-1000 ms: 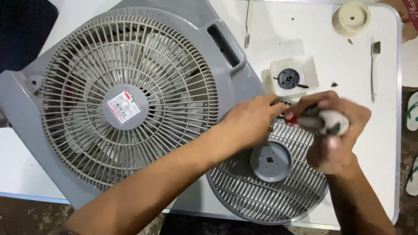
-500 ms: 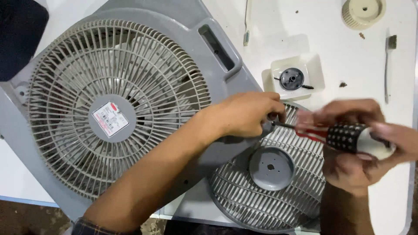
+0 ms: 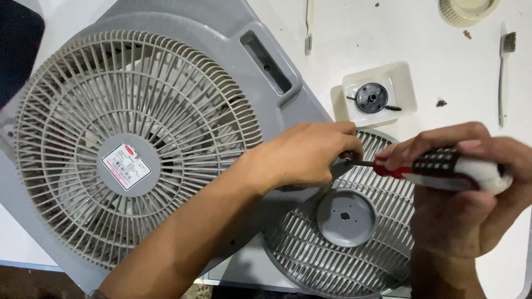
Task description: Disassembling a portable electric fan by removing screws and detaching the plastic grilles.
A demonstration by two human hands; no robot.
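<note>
Screwdriver (image 3: pixel 432 169) | clamped in right hand (image 3: pixel 471 188) fingers | tip at left hand (image 3: pixel 310 155) fingers, pinched together

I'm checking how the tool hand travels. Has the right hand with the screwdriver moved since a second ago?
Yes. The right hand has drawn rightward, away from the small white tray and off the loose round grille.

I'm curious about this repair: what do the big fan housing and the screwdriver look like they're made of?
The fan housing looks like moulded grey plastic with a matt finish, judging by its rounded edges and thin, evenly cast grille ribs. The screwdriver has a dark, probably steel shaft and a red, black and white handle, likely plastic or rubber; its ridged black part suggests a grip.
</note>
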